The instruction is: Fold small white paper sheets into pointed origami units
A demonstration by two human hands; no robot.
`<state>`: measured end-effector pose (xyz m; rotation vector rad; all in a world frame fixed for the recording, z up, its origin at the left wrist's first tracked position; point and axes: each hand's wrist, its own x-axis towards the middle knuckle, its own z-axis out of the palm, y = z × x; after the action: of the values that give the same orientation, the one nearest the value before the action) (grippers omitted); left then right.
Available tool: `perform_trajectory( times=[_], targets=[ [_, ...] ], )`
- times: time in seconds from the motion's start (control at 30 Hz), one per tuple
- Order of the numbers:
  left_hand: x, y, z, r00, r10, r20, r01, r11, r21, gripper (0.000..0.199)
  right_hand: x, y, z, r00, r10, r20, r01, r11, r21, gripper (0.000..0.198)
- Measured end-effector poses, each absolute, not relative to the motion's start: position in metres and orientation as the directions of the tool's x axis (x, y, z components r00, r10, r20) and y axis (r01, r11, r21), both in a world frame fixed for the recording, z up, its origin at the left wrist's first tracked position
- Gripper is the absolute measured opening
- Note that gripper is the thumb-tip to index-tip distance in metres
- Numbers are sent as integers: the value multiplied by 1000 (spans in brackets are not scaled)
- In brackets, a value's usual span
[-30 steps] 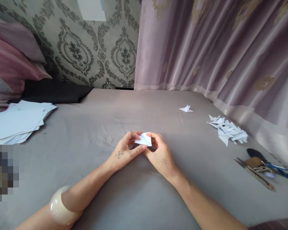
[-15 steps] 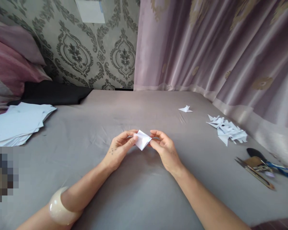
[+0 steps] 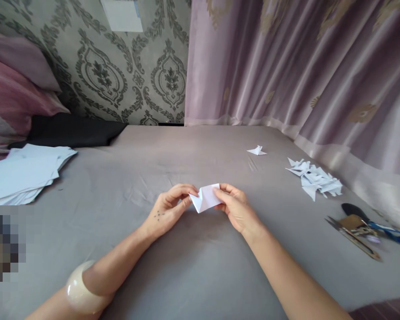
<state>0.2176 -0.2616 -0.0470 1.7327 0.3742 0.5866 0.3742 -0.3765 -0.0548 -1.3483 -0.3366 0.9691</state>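
Note:
A small folded white paper is held up between my two hands, above the grey sheet. My left hand pinches its left corner between thumb and fingers. On the other side, my right hand grips the right end, thumb on the near face and fingers behind. A crease stands up near the left part of the paper, and its back is hidden from me.
At the left lies a stack of white paper sheets, with black cloth behind it. One folded paper bird sits back right, near a pile of folded paper figures. Blue-handled scissors and thread snips lie at right.
The paper has turned from a diamond shape to a wider piece with a raised fold at left. My right hand has taken a fuller grip, its thumb now over the paper's face.

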Motion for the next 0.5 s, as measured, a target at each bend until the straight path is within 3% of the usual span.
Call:
perform_trajectory(
  times=[0.13,0.23,0.3,0.37,0.43,0.5],
  targets=[
    [218,-262,-48,856,506,102,19,-229,973,16,374,-375,-56,587,762,-272,-366,-49,-929,37],
    [220,-264,-49,857,515,8,87,-161,983,20,365,-374,-59,677,731,-79,-33,-78,-996,28],
    [223,-265,-51,831,553,-65,93,-23,995,26,358,-374,-62,703,705,96,224,-91,-970,19],
    [227,-266,-54,799,592,-103,64,87,994,34,353,-375,-63,680,710,181,340,-86,-936,15],
    [230,-266,-58,808,578,-115,41,140,989,38,352,-375,-63,665,735,134,287,-86,-954,17],
    [231,-266,-59,828,544,-136,35,192,981,34,354,-374,-62,660,751,12,122,-91,-988,23]
  ],
)
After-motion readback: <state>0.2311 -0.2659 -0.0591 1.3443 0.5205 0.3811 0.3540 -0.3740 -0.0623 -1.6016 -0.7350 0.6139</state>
